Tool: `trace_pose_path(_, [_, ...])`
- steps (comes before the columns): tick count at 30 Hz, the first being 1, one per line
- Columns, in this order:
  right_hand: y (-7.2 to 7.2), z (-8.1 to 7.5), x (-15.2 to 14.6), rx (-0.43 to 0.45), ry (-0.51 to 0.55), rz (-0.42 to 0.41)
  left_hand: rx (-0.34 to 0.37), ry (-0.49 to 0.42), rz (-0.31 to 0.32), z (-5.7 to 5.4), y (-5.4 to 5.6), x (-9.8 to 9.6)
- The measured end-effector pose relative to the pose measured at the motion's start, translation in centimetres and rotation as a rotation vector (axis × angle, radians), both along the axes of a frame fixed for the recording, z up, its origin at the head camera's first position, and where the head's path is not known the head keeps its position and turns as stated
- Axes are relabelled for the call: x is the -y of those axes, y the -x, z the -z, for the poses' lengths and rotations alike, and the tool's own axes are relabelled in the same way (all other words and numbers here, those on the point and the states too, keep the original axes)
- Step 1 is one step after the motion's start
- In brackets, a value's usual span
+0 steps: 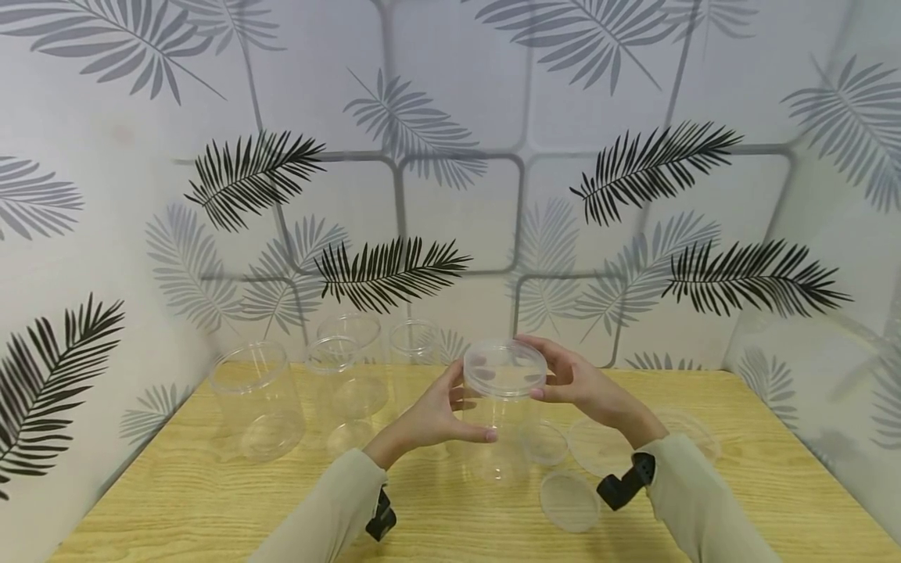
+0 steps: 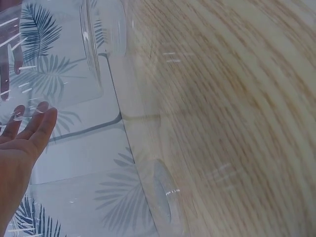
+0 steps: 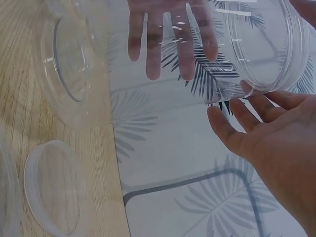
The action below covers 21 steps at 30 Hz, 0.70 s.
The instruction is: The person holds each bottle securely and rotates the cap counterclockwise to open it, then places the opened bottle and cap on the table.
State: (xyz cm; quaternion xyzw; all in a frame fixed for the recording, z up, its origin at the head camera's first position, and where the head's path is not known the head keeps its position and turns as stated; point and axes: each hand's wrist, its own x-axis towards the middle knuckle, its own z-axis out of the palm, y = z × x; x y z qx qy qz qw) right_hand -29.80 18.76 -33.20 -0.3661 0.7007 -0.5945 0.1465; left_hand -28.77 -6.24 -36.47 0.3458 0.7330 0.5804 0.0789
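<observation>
A clear round plastic jar [image 1: 496, 453] stands upright between my two hands, with a clear lid [image 1: 505, 366] at its mouth. My left hand [image 1: 429, 410] holds the jar's side, thumb across the front and fingers behind. At the lid's right edge, my right hand [image 1: 587, 387] grips the rim, thumb in front and fingers round the back. Through the clear wall, the right wrist view shows the left fingers [image 3: 185, 54] spread along the jar. My right hand [image 3: 276, 133] is under the lid's edge there.
Several open clear jars stand on the left, including a wide one [image 1: 256, 403] and a narrow one [image 1: 415, 340]. Loose clear lids lie at right, one small lid [image 1: 570, 500] nearest me. The wooden table [image 1: 211, 508] meets a leaf-patterned wall [image 1: 457, 211].
</observation>
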Motion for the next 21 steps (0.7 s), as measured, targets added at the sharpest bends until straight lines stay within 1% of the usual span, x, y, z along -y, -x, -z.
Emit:
trace_pose_path(2, [0.0, 0.0, 0.0, -0.002, 0.0, 0.004, -0.004, 0.002, -0.002, -0.1, -0.1, 0.0])
trace_pose_path(4, [-0.1, 0.1, 0.0, -0.014, 0.003, 0.019, 0.001, 0.005, -0.005, -0.7, -0.6, 0.0])
trace_pose_path(5, [-0.2, 0.1, -0.1, -0.02, 0.003, 0.033, 0.001, 0.006, -0.008, -0.7, -0.7, 0.0])
trace_pose_path(7, [-0.4, 0.2, -0.1, -0.049, -0.005, 0.079, -0.002, 0.01, -0.015, -0.9, -0.7, 0.0])
trace_pose_path(10, [-1.0, 0.2, 0.2, -0.119, -0.044, 0.186, -0.006, 0.007, -0.023, -0.8, -0.6, -0.1])
trace_pose_path(13, [-1.7, 0.1, 0.8, -0.165, -0.106, 0.294, -0.017, -0.008, -0.031, 0.0, 0.1, -0.1])
trace_pose_path(15, [-2.1, 0.1, 1.3, -0.172, -0.136, 0.354, -0.027, -0.013, -0.036, 0.6, 0.6, -0.1])
trace_pose_path(17, [-2.4, 0.0, 1.7, -0.165, -0.146, 0.401, -0.031, -0.016, -0.044, 1.2, 1.1, -0.2])
trace_pose_path(19, [-2.6, 0.0, 2.1, -0.164, -0.152, 0.45, -0.035, -0.013, -0.051, 1.4, 1.3, -0.2])
trace_pose_path(21, [-2.8, -0.1, 2.3, -0.162, -0.144, 0.481, -0.035, -0.01, -0.06, 1.5, 1.4, -0.2])
